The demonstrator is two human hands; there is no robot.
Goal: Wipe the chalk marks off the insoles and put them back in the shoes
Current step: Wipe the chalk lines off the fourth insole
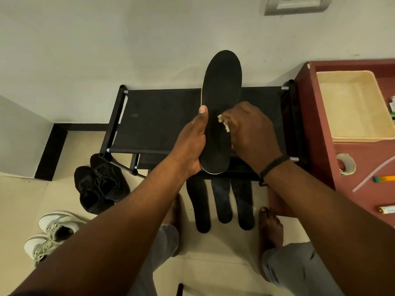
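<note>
At frame centre the wiping step is under way: the left hand [192,144] grips an upright insole [221,99] while the right hand [250,129] pinches a cloth [223,123] against it; next comes seating it in a shoe [100,184], lower left.

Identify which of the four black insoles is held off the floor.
The insole gripped by the left hand over the rack, with the right hand pressing a cloth on it. The other three insoles lie side by side on the floor.
</note>
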